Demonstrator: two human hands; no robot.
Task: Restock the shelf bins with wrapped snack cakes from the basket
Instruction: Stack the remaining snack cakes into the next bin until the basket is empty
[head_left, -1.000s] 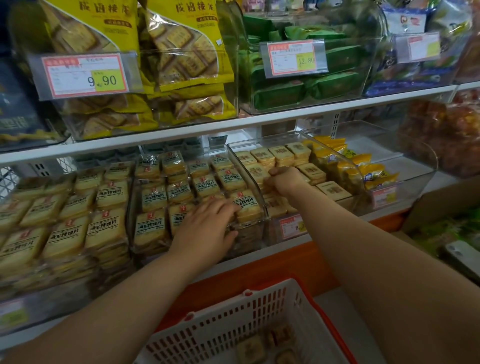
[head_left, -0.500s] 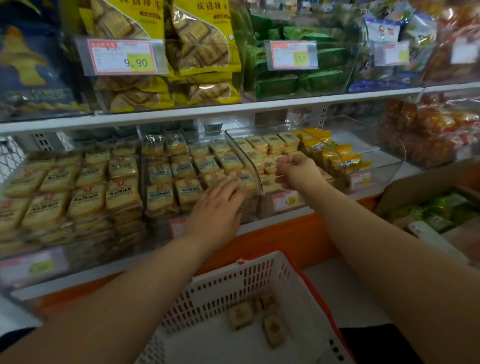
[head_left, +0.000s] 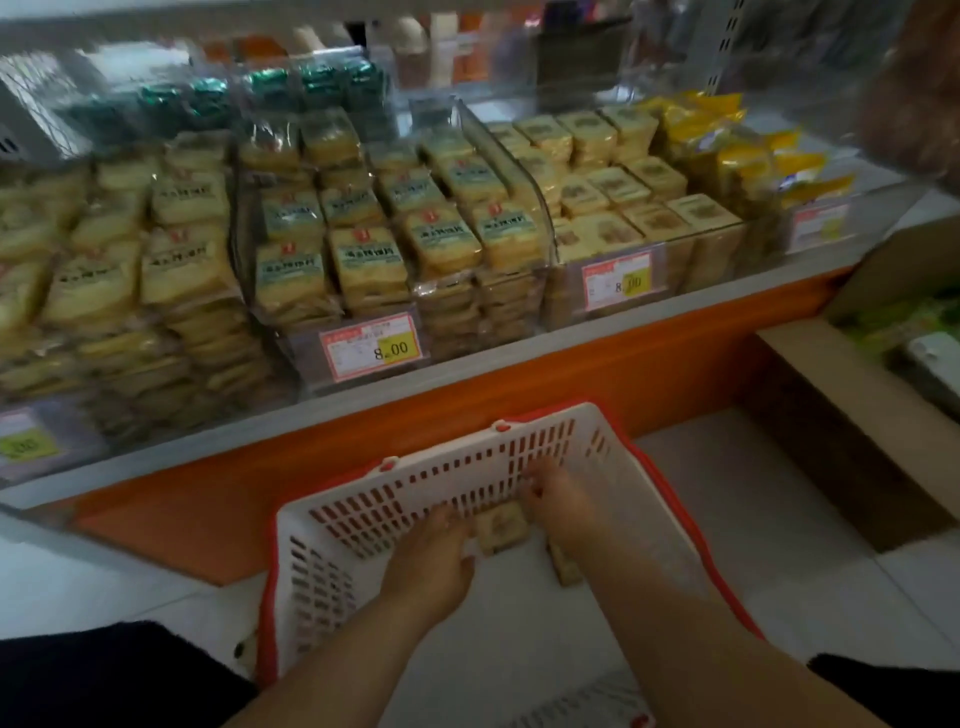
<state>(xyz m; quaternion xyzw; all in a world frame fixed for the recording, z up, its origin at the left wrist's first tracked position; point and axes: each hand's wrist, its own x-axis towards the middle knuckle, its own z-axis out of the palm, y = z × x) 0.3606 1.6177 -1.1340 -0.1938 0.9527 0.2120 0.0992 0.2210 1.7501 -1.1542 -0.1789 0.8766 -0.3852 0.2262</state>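
A square, tan, clear-wrapped snack cake (head_left: 501, 527) is seen on the floor of the white slotted plastic basket (head_left: 524, 447), flanked by the left hand (head_left: 434, 564) and right hand (head_left: 558, 512); whether either grips it cannot be told.

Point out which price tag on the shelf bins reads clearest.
The middle tag, on the bin above the basket: its yellow patch shows 8.00 plainly. The right tag is partly blurred, and the far-left tag is unreadable.
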